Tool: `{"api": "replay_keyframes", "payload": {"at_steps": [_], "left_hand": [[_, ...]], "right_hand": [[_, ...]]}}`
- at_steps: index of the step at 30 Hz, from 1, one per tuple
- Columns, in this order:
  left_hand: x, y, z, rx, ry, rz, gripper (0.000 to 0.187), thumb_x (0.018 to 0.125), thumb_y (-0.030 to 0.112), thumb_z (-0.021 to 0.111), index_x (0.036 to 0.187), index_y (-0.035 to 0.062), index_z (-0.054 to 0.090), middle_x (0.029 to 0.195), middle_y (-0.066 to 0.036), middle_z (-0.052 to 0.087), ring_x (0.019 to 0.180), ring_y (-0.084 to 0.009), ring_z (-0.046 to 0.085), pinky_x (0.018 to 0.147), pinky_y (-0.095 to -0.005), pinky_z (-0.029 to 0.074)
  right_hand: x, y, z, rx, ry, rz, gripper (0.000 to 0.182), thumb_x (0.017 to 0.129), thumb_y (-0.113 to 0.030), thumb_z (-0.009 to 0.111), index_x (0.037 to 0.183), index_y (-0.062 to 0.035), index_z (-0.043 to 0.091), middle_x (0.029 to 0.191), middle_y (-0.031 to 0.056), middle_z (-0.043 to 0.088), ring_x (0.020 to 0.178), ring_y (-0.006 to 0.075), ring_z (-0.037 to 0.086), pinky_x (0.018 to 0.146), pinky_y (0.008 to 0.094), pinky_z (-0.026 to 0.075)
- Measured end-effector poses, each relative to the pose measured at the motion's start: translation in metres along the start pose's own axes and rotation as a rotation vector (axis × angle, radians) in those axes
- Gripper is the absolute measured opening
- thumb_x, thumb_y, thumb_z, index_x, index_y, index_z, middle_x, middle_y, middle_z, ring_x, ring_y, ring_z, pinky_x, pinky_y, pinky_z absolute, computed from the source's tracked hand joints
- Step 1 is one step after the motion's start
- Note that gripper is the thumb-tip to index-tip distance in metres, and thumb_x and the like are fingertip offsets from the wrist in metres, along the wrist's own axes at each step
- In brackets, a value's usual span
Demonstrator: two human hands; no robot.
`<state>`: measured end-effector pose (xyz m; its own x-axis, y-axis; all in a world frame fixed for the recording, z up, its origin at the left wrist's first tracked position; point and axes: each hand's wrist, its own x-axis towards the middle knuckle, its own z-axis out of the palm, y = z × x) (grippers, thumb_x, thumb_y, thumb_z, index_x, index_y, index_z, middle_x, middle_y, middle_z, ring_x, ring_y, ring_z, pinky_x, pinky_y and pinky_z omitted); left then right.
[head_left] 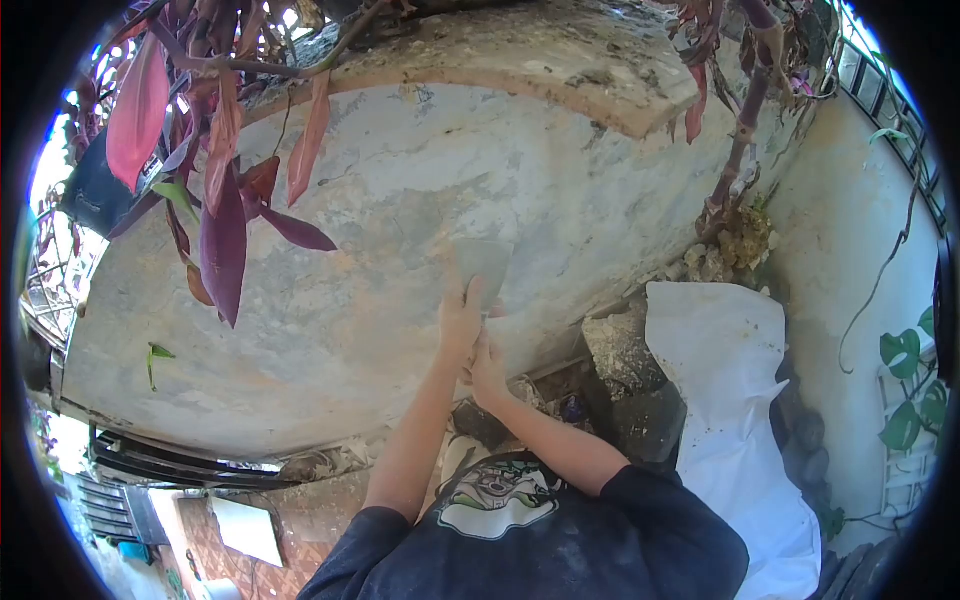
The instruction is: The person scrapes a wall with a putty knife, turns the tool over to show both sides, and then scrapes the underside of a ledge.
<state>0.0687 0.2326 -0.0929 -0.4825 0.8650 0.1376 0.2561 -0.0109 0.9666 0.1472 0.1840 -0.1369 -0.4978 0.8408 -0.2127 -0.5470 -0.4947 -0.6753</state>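
A flat, wide-bladed scraper [484, 262] lies with its blade against the pale, patchy wall [370, 210]. My left hand [460, 320] is closed on the scraper, its fingers reaching up onto the lower part of the blade. Just below and to the right, my right hand [486, 368] is closed around the lower end of the same tool, close against my left hand. Most of the handle is hidden by my fingers.
Purple-leaved plants [222, 250] hang at the upper left. A rough ledge [600, 85] juts out above the wall. A thick stem [745, 130] comes down at the right. Stone blocks [620, 350] and a white sheet [725, 400] lie at the lower right.
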Motion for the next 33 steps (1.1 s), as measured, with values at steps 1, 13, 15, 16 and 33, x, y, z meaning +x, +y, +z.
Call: {"api": "replay_keyframes", "payload": {"at_steps": [1,13,15,16,33], "left_hand": [[-0.004,0.002,0.004,-0.115,0.005,-0.091,0.032,0.097,0.025,0.049,0.107,-0.004,0.059,0.071,-0.015,0.068,0.059,-0.0194,0.068,0.047,-0.0296,0.049],[-0.004,0.01,0.034,0.016,0.011,-0.151,0.034,0.097,0.029,0.051,0.093,-0.0041,0.06,0.071,-0.012,0.066,0.044,-0.0137,0.057,0.039,-0.0274,0.044],[-0.006,0.008,0.04,0.01,0.039,-0.134,0.035,0.097,0.029,0.051,0.092,-0.0043,0.06,0.071,-0.012,0.067,0.044,-0.0138,0.057,0.039,-0.0275,0.044],[-0.005,0.011,0.041,0.03,0.042,-0.109,0.035,0.097,0.029,0.05,0.092,-0.0044,0.06,0.07,-0.011,0.066,0.044,-0.0137,0.057,0.04,-0.0278,0.044],[0.0,-0.003,0.056,0.043,0.029,-0.115,0.033,0.097,0.025,0.051,0.088,-0.0045,0.06,0.069,-0.012,0.067,0.043,-0.0132,0.057,0.04,-0.0281,0.044]], "right_hand": [[0.004,0.004,-0.005,0.063,0.005,0.062,0.04,0.102,-0.045,0.036,0.079,-0.0136,0.047,0.053,-0.006,0.031,0.038,0.0061,0.027,0.037,0.0242,0.019],[0.034,0.029,-0.034,0.216,0.05,0.15,0.035,0.1,-0.047,0.038,0.092,-0.0141,0.048,0.065,-0.004,0.041,0.048,0.0073,0.038,0.042,0.0269,0.026],[0.034,0.025,-0.03,0.156,0.154,0.133,0.041,0.099,-0.052,0.035,0.08,-0.0171,0.043,0.052,-0.0064,0.033,0.037,0.0061,0.028,0.036,0.0258,0.019],[0.044,0.035,-0.039,0.046,0.106,0.02,0.04,0.099,-0.051,0.037,0.08,-0.0164,0.044,0.053,-0.0061,0.034,0.037,0.0065,0.029,0.036,0.026,0.019],[0.055,0.047,-0.076,0.069,0.145,0.027,0.021,0.091,-0.032,0.058,0.092,-0.0113,0.053,0.067,-0.0026,0.046,0.048,0.0072,0.042,0.041,0.0261,0.027]]}}
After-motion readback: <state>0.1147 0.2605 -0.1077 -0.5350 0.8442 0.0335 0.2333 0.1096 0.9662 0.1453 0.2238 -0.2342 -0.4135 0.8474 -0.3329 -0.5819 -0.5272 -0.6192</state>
